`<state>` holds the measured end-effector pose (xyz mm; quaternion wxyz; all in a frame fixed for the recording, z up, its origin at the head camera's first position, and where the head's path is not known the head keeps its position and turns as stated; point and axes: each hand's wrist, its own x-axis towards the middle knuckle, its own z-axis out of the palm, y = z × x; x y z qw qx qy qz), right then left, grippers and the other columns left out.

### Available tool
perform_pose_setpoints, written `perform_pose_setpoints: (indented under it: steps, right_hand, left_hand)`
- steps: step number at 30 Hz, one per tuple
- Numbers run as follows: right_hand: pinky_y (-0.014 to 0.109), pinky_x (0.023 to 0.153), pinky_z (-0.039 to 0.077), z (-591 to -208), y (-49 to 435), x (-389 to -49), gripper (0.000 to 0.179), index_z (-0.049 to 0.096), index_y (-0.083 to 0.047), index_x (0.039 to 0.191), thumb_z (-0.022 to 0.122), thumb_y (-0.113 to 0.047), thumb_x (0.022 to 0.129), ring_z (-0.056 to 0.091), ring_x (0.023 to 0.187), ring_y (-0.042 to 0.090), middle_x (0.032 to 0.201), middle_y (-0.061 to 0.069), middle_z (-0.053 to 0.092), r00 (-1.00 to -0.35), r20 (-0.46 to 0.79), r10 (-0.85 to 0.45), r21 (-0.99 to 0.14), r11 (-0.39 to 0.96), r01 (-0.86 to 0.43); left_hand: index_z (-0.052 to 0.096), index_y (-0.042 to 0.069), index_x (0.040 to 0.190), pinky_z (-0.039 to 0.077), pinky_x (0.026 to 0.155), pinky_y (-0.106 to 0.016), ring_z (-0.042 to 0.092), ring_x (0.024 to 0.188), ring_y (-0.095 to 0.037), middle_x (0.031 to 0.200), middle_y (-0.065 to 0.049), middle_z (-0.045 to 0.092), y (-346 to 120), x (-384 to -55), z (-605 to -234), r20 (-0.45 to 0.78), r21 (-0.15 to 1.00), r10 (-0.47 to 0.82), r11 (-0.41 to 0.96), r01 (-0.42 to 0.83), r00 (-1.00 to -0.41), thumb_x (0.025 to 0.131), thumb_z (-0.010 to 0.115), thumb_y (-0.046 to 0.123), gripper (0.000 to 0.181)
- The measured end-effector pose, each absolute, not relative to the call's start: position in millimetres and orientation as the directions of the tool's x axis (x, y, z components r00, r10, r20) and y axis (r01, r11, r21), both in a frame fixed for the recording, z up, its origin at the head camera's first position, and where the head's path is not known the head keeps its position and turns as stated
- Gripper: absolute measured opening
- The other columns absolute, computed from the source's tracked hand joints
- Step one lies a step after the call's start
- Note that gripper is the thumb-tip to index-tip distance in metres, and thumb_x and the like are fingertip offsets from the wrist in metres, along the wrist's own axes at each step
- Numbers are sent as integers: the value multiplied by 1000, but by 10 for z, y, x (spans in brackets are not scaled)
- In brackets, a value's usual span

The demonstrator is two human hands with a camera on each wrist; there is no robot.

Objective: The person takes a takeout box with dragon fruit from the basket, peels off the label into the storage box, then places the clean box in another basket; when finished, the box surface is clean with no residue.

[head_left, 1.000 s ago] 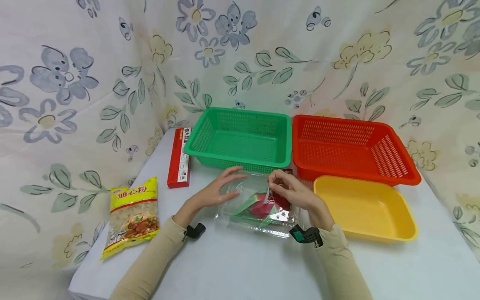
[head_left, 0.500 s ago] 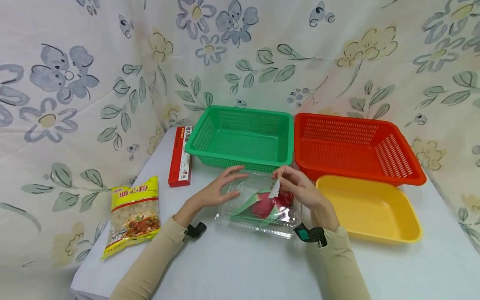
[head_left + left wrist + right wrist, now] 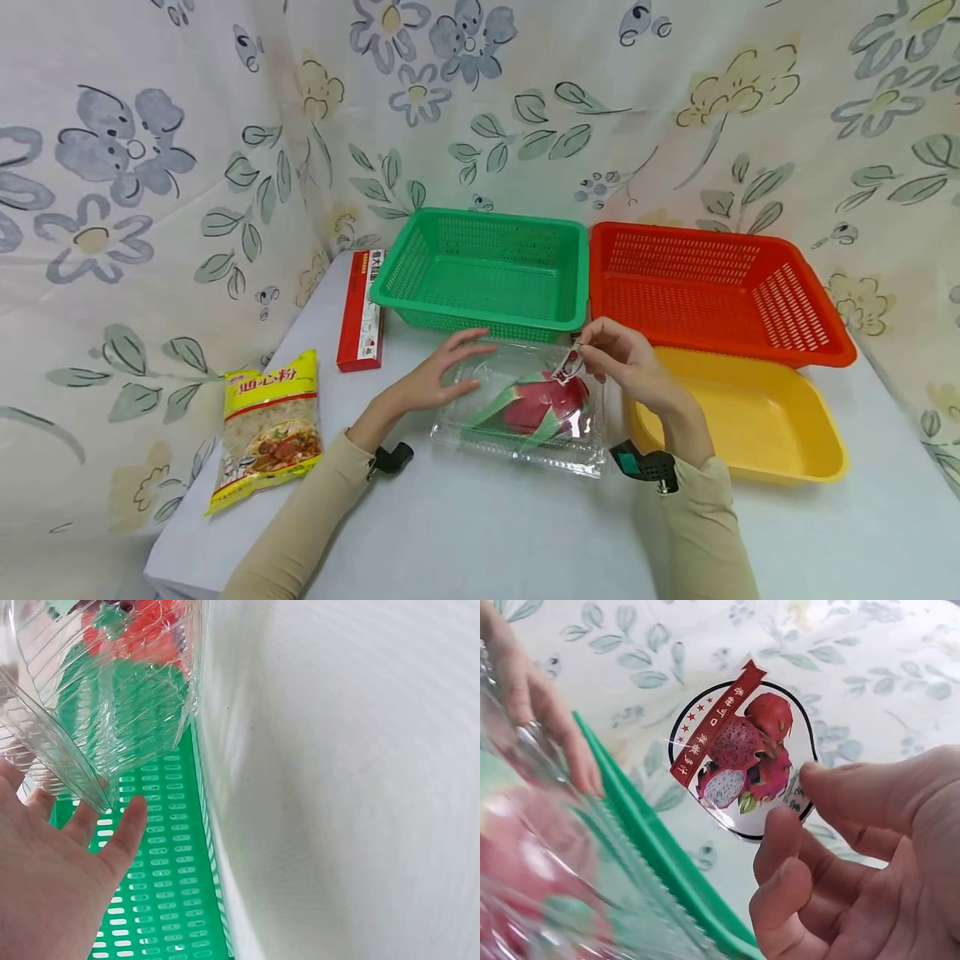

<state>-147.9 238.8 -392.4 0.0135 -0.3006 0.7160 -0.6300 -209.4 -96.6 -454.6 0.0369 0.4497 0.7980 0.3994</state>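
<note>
Right hand (image 3: 636, 365) pinches a round sticker (image 3: 742, 761) by its rim, over the clear box (image 3: 517, 456) of dragon fruit (image 3: 529, 410); left hand (image 3: 435, 377) spreads against the box, near the green basket (image 3: 480, 321). Light edge grip and a steadied box would likely serve best.

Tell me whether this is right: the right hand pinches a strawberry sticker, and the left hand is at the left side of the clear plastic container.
Wrong on the print: the right wrist view shows a dragon fruit sticker. The rest stands: the right hand pinches it, and the left hand is at the left side of the clear plastic container.
</note>
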Motion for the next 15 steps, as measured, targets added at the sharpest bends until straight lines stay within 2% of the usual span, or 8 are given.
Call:
perform_pose_setpoints:
  steps: [5, 9, 15]
  right_hand:
    - [22, 59, 49, -3817, 2652, -1393, 7, 53, 7, 105, 54, 6, 98, 53, 68, 20, 88, 11, 58, -876, 350, -333, -904, 124, -409]
    - [22, 60, 50, -3748, 2890, -1296, 10, 55, 5, 106, 57, 3, 97, 56, 72, 19, 91, 4, 64, -915, 338, -218, -883, 262, -389]
    - [20, 61, 49, -3757, 3255, -1172, 13, 58, 1, 110, 59, -3, 98, 58, 76, 12, 94, -4, 66, -957, 268, -107, -866, 409, -288]
  left_hand:
    - [48, 8, 145, 26, 113, -58, 23, 146, -25, 156, -19, 27, -965, -2095, -4548, 301, 674, 747, 273, 686, -592, 92, 66, 9, 56]
    - [47, 5, 144, 25, 112, -60, 23, 146, -27, 156, -18, 27, -962, -2092, -4548, 300, 675, 747, 273, 685, -593, 91, 66, 6, 56]
    - [47, 6, 144, 25, 112, -60, 23, 146, -27, 156, -19, 27, -963, -2086, -4542, 298, 674, 747, 277, 685, -595, 91, 66, 7, 56]
